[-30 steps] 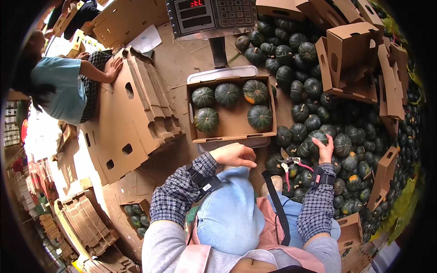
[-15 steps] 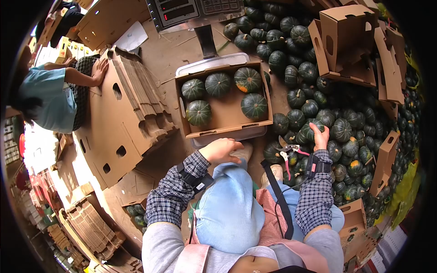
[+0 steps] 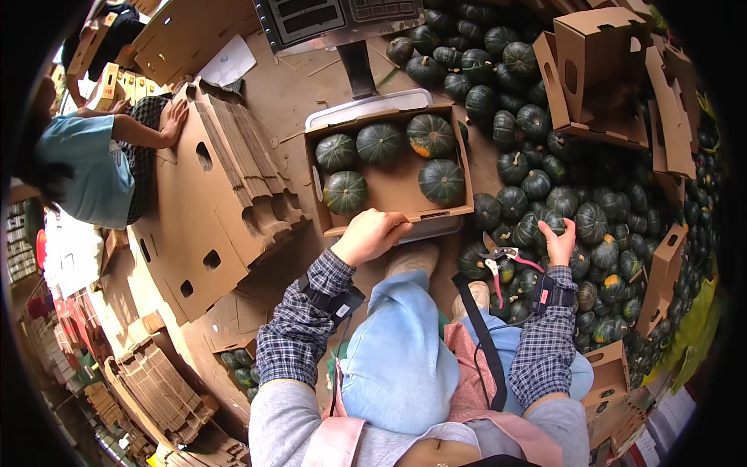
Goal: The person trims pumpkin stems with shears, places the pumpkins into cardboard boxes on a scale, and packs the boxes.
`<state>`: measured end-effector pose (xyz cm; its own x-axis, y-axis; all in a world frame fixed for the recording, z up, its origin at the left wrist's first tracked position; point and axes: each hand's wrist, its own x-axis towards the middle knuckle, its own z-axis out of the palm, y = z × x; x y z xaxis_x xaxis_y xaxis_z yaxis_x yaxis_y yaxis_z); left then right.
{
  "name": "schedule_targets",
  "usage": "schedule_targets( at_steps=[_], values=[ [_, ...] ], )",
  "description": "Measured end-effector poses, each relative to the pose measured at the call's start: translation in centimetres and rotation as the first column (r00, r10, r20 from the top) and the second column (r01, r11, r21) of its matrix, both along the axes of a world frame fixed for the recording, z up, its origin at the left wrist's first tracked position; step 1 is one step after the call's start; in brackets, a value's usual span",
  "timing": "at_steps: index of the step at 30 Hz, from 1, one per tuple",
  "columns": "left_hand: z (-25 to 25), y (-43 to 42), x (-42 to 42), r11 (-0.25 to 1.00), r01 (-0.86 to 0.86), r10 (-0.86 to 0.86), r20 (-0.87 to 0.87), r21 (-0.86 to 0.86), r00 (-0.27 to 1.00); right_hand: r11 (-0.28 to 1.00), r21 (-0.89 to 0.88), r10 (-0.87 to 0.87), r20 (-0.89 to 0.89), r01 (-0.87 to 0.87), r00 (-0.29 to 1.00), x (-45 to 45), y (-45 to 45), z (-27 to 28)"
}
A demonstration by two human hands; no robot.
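Dark-green, ribbed squash point(image 3: 553, 221) in cupped right hand point(image 3: 559, 244); left hand point(image 3: 370, 235) curled, grip unclear, by the cardboard box point(image 3: 391, 185).

1. the floor point(image 3: 311, 82) is tan-brown and dusty, littered with thin, straw-like scraps.
2. strong light falls on the left side, turning one patch of ground point(image 3: 71, 253) almost pure white.
3. left of the middle lies a thick stack of flattened cardboard point(image 3: 183, 233) with oval hand-holes, the floor shadowed beside it.
4. toward the top left is a large brown panel point(image 3: 191, 39), a white sheet point(image 3: 227, 62) just beside it.
5. at lower left sits another cardboard stack point(image 3: 159, 381); the reddish goods point(image 3: 82, 323) above it are too blurred to name.
6. yellow-green leaves point(image 3: 696, 335) line the lower right edge.
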<state>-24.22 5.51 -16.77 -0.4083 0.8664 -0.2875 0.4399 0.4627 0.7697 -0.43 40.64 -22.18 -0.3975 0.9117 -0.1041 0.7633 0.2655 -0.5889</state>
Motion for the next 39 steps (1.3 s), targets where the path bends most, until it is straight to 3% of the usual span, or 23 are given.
schedule_targets(
  at_steps=[2,4,6,7,10,14,19,22,25,26,28,30,32,36,39],
  values=[
    [0.0,0.0,-0.9,0.990,-0.104,0.113,-0.095,0.095,0.989,0.999,0.040,-0.002,0.122,-0.002,0.993,0.0,-0.5,0.6],
    [-0.2,0.1,-2.4,0.947,-0.214,0.255,-0.155,0.239,0.954,0.994,0.106,-0.027,0.136,0.012,0.990,0.3,-0.7,0.4],
    [-0.5,0.6,-4.2,0.932,-0.257,0.341,-0.374,0.256,0.862,0.993,0.118,-0.045,0.152,0.027,0.987,0.7,-0.8,0.4],
    [-0.6,1.0,-5.0,0.915,-0.314,0.393,-0.392,0.252,0.832,0.990,0.140,-0.033,0.167,0.010,0.985,0.9,-0.8,0.5],
    [-1.7,2.3,-6.9,0.932,-0.335,0.347,-0.603,0.138,0.718,0.994,0.112,-0.027,0.163,0.008,0.986,0.8,-1.1,1.4],
    [-3.2,3.9,-7.5,0.938,-0.340,0.239,-0.581,-0.069,0.778,0.995,0.102,-0.039,0.159,0.023,0.987,0.7,-1.5,1.6],
    [-3.3,4.5,-7.3,0.940,-0.329,0.191,-0.669,-0.085,0.718,0.996,0.084,-0.042,0.133,0.031,0.990,0.7,-1.5,1.5],
    [-1.0,5.8,-7.4,0.910,-0.297,0.072,-0.595,-0.289,0.800,0.996,0.066,-0.061,0.141,0.052,0.988,0.6,-1.1,1.1],
    [-3.2,7.0,-7.7,0.985,-0.171,0.144,-0.604,0.012,0.784,0.995,0.079,-0.068,0.129,0.058,0.989,0.3,-1.3,1.1],
    [-3.8,8.1,-7.6,0.975,-0.161,0.218,-0.496,0.154,0.841,0.995,0.086,-0.068,0.128,0.057,0.989,0.5,-1.2,0.8],
    [-5.7,10.2,-7.4,0.946,-0.276,0.323,-0.413,0.169,0.852,0.993,0.101,-0.066,0.105,0.055,0.992,0.8,-1.6,0.6],
    [-6.1,11.7,-7.3,0.934,-0.329,0.356,-0.444,0.140,0.822,0.993,0.114,-0.049,0.054,0.043,0.997,1.0,-2.1,0.6],
    [-5.9,12.7,-7.7,0.896,-0.405,0.442,-0.273,0.180,0.855,0.995,0.103,-0.005,0.043,0.001,0.999,1.7,-2.4,0.6],
    [-5.6,12.7,-7.0,0.874,-0.353,0.470,-0.396,0.334,0.789,0.997,0.075,-0.010,0.098,0.003,0.995,2.2,-3.1,0.9],
    [-5.6,12.4,-6.8,0.906,-0.346,0.421,-0.419,0.245,0.804,0.990,0.137,0.011,0.119,-0.028,0.993,0.9,-3.9,2.2]
  ],
)
